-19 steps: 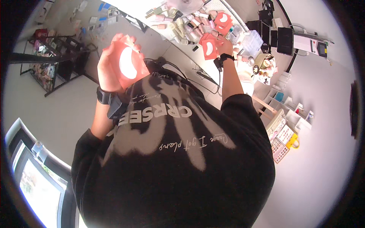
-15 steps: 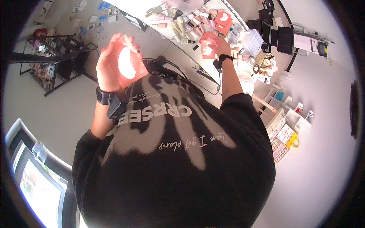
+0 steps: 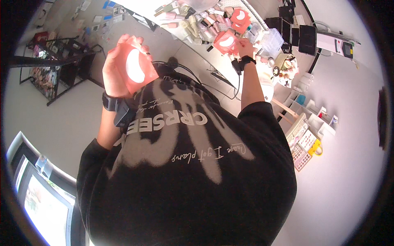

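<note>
While left hand [image 3: 113, 74] grasps pink packet [image 3: 136, 67] across palm, second packet [image 3: 225, 42] lies left of right hand [image 3: 246, 48], touching (grip unclear).

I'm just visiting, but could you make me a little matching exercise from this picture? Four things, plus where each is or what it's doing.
Things:
1. Left hand
2. Right hand
3. Plastic box
4. Black rack

Descriptions:
A. See-through; farthest right of the four
B. Reaches over the table, fingertips at a pink packet
C. Farthest left of the four
D. Holds up another pink packet with a white crescent

Pairs: 1-D, 2-B, 3-A, 4-C
</note>
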Demonstrator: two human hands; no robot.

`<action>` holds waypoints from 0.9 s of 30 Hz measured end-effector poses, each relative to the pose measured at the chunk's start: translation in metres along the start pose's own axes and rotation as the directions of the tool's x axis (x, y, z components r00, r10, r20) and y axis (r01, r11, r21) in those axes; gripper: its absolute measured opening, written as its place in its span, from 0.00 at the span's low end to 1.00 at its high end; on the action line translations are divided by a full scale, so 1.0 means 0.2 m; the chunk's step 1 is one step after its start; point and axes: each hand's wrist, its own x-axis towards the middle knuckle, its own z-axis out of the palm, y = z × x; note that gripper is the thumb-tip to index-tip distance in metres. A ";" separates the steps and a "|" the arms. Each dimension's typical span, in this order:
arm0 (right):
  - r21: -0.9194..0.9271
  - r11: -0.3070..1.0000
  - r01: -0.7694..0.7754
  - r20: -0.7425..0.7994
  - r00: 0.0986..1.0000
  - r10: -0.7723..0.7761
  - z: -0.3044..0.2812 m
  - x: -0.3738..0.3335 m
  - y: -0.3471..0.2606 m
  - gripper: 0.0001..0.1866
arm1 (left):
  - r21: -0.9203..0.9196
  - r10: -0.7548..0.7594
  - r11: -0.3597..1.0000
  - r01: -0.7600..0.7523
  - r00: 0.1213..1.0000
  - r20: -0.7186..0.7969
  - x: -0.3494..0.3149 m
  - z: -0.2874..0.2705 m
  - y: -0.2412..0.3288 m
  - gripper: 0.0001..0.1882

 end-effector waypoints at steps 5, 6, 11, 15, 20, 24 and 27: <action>0.497 0.843 -0.204 -0.023 0.968 0.248 -0.12 -0.06 -0.20 0.17 | 0.022 0.009 1.000 -0.009 1.000 -0.008 0.03 0.01 -0.02 0.17; 0.569 0.781 -0.256 -0.024 0.945 0.327 -0.14 -0.11 -0.32 0.16 | 0.007 0.010 1.000 -0.010 1.000 0.016 0.04 0.01 -0.03 0.17; 0.842 0.339 -0.419 0.343 0.902 0.264 -0.05 -0.31 -0.73 0.16 | -0.057 0.043 0.998 -0.036 0.993 0.113 0.11 -0.04 -0.07 0.16; 0.801 0.325 -0.502 0.511 0.857 0.066 0.01 -0.44 -1.11 0.11 | -0.009 0.116 0.993 -0.116 0.993 0.036 0.13 -0.06 -0.07 0.29; 0.749 0.437 -0.498 0.602 0.787 -0.135 -0.01 -0.54 -1.59 0.14 | 0.175 0.336 0.931 -0.319 0.939 -0.075 0.15 -0.04 -0.08 0.33; 0.703 0.500 -0.505 0.677 0.689 -0.257 0.11 -0.63 -1.81 0.17 | 0.290 0.418 0.885 -0.364 0.896 -0.152 0.12 -0.01 -0.06 0.34; 0.609 0.653 -0.451 0.740 0.619 -0.263 0.18 -0.66 -1.88 0.12 | 0.316 0.419 0.879 -0.357 0.895 -0.152 0.13 -0.05 -0.04 0.26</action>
